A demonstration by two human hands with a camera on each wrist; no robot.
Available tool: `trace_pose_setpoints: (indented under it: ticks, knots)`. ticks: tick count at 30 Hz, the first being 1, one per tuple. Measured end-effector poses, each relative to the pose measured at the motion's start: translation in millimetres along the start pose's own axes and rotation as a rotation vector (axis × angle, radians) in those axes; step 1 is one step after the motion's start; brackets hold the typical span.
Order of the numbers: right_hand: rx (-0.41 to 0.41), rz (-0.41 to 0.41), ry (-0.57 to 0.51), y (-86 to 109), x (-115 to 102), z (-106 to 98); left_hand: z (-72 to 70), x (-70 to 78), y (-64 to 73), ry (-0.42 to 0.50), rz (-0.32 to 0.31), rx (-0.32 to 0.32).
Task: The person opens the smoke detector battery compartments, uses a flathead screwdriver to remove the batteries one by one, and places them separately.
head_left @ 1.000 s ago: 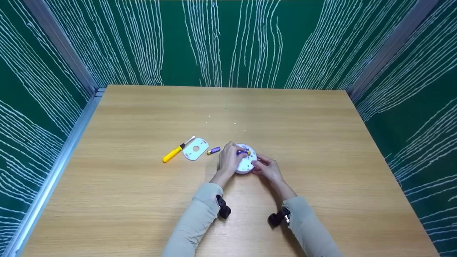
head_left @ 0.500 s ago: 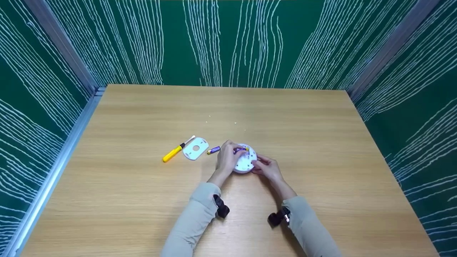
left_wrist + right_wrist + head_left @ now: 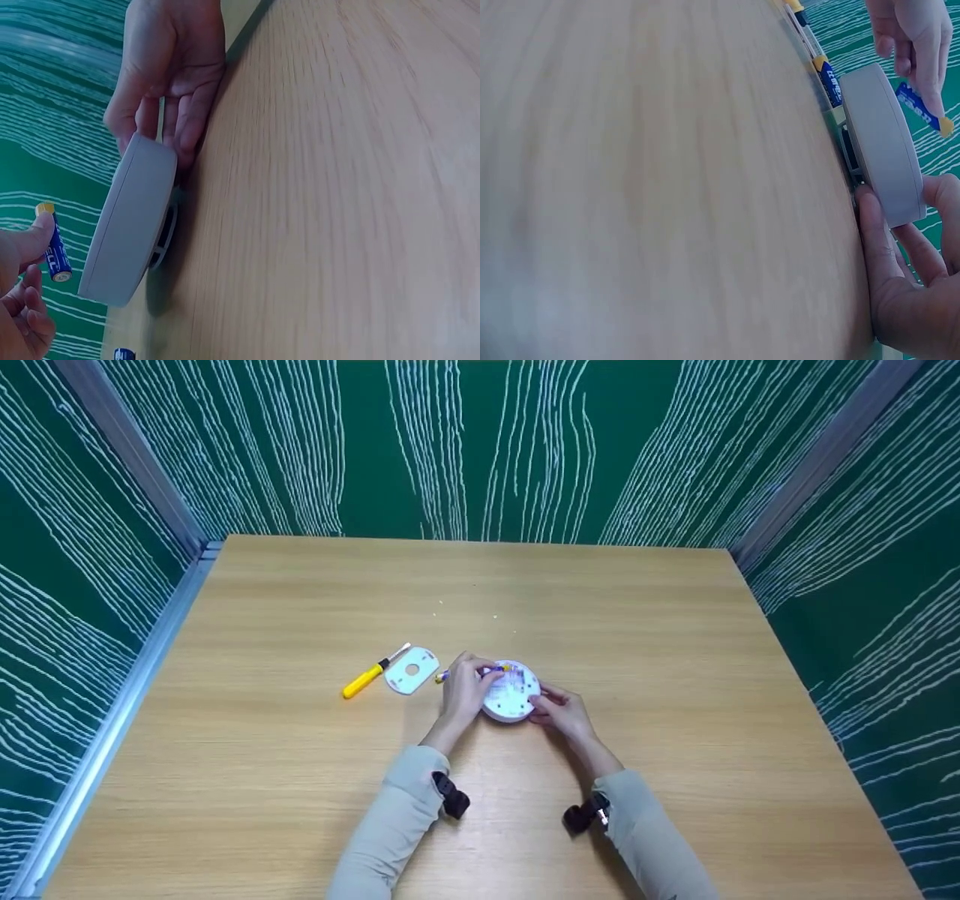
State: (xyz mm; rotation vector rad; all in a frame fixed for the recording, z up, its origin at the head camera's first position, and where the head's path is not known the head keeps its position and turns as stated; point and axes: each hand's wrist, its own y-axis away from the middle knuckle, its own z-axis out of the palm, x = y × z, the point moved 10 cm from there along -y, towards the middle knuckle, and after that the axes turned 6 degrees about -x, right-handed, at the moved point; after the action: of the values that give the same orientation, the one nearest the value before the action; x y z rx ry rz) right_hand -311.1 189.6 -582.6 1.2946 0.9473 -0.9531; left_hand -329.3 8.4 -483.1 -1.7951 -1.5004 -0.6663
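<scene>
Near the middle of the table, my right hand (image 3: 562, 712) grips the right edge of a round white device (image 3: 511, 699), thumb on top and fingers beneath. In the wrist views the device's thick rim (image 3: 885, 142) is tilted, raised off the table on one side. My left hand (image 3: 462, 690) pinches a blue battery with a yellow end (image 3: 58, 255) between thumb and fingers, just above the device's upper left edge. A second battery (image 3: 827, 79) lies on the table left of the device, mostly covered by my left hand in the head view.
Left of the hands lies a white plate with a central hole (image 3: 409, 681). Beside it rests a yellow-handled screwdriver (image 3: 364, 681), its tip by the plate's upper edge. Several tiny white bits are scattered farther back on the table (image 3: 600, 607). Green walls with white streaks enclose the table.
My left hand has moved left with the battery, from over the device toward its upper left edge, and now covers much of the second battery. My right hand stays at the rim.
</scene>
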Motion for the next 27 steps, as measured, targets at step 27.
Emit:
trace_pose_setpoints:
  ticks: [27]
  knots:
    - [0.011, -0.002, 0.003, -2.7, 1.6, -1.7, -22.2, -55.3, 14.0, -0.079, -0.122, -0.029]
